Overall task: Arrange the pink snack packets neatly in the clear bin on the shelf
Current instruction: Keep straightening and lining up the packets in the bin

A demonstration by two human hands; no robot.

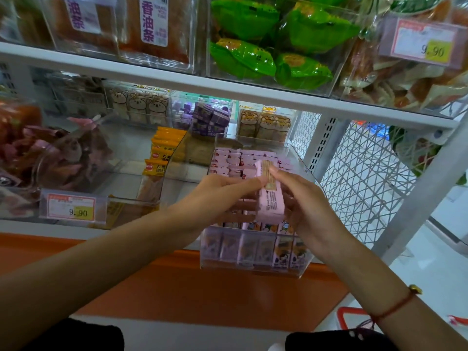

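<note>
Holding a pink packet over the clear bin

Gripping from both sides, the left hand point(222, 188) and the right hand point(301, 198) hold one pink packet point(269, 198) upright just above the clear bin point(301, 271). The left fingertips press its left edge near the top; the right thumb and fingers are curled round its right side (the printed back faces the camera). Below, the bin is packed with rows of pink snack packets point(243, 160), standing on edge, and its front wall juts past the shelf edge point(126, 72) over an orange ledge point(202, 295). At nine o'clock from the bin stands a row of yellow packets point(162, 153), and farther that way a price tag point(71, 207) reading 9.90. At twelve o'clock, on the shelf above, sit green packets point(278, 39). A red cord bracelet point(395, 304) circles the right wrist.
</note>
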